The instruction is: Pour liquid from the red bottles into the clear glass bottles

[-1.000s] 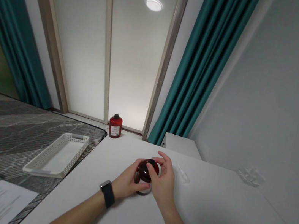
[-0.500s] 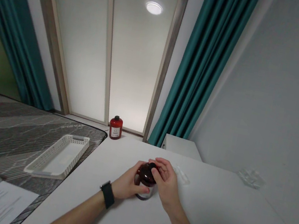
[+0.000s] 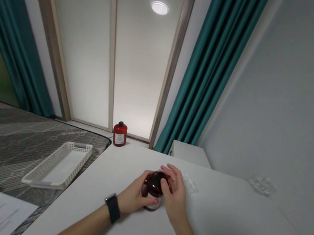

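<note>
Dark red bottle (image 3: 153,185) sits lower center, left hand (image 3: 134,198) wrapped around it. Right hand (image 3: 175,197) has fingers half-curled at the black cap (image 3: 160,175), can't tell if gripping.

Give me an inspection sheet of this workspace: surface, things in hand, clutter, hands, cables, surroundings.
Surface: white table.
Things in hand: dark red bottle with black cap.
Clutter: second red bottle, upright at the table's far left corner; clear plastic item beyond the right hand; crumpled clear plastic by the wall.
Hands: left hand around the held bottle's side; right hand at its cap, grip partly hidden.
Cables: nothing clearly seen.
Surroundings: white basket and open book left of the table; teal curtains; frosted panels behind.
</note>
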`<state>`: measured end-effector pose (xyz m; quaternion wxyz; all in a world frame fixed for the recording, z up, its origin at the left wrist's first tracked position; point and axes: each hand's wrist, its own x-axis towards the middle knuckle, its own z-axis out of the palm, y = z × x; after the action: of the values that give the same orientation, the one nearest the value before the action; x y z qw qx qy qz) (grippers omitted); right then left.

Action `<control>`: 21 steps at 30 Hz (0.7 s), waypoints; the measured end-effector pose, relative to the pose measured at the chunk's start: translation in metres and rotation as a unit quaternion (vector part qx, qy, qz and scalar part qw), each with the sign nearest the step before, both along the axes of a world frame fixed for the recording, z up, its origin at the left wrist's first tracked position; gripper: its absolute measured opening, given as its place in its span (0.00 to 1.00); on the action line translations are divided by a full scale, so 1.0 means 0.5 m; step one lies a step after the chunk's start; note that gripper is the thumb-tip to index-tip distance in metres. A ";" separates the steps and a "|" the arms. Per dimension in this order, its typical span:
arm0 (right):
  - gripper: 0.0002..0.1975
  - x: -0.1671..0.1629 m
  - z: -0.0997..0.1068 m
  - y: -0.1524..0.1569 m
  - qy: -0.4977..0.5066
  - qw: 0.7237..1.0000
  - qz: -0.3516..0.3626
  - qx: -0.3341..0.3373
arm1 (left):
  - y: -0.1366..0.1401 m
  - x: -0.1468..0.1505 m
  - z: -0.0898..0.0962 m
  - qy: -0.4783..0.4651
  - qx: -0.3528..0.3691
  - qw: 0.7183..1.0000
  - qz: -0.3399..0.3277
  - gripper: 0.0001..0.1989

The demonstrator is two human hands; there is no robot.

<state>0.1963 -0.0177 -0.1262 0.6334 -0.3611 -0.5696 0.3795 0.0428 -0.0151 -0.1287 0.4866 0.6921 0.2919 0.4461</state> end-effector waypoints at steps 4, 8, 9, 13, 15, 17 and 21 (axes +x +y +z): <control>0.24 -0.006 -0.001 0.000 0.011 0.999 -0.032 -0.015 | -0.002 0.001 0.003 -0.012 -0.003 1.000 -0.016 0.32; 0.22 0.000 0.004 0.001 0.009 1.000 0.010 -0.020 | -0.002 0.002 0.002 -0.003 -0.006 1.000 -0.008 0.33; 0.20 0.002 0.004 0.001 0.007 1.000 0.017 -0.019 | -0.001 0.002 0.001 -0.002 -0.005 1.000 -0.008 0.34; 0.14 0.002 -0.001 0.001 -0.009 0.999 -0.002 -0.033 | -0.001 0.002 0.001 -0.006 -0.004 1.000 -0.016 0.33; 0.14 0.004 0.001 0.002 -0.020 0.999 -0.007 -0.038 | -0.001 0.002 0.000 -0.004 -0.004 1.000 -0.016 0.33; 0.12 0.009 0.007 0.001 -0.038 0.999 0.003 -0.021 | -0.001 0.002 -0.001 0.002 0.000 1.000 -0.010 0.34; 0.12 0.016 0.014 -0.002 -0.049 0.998 0.040 -0.014 | 0.000 0.001 -0.002 0.010 -0.002 1.000 -0.004 0.34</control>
<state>0.2043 -0.0186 -0.1190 0.5837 -0.3654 -0.6084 0.3944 0.0436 -0.0150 -0.1298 0.4869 0.6967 0.2947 0.4366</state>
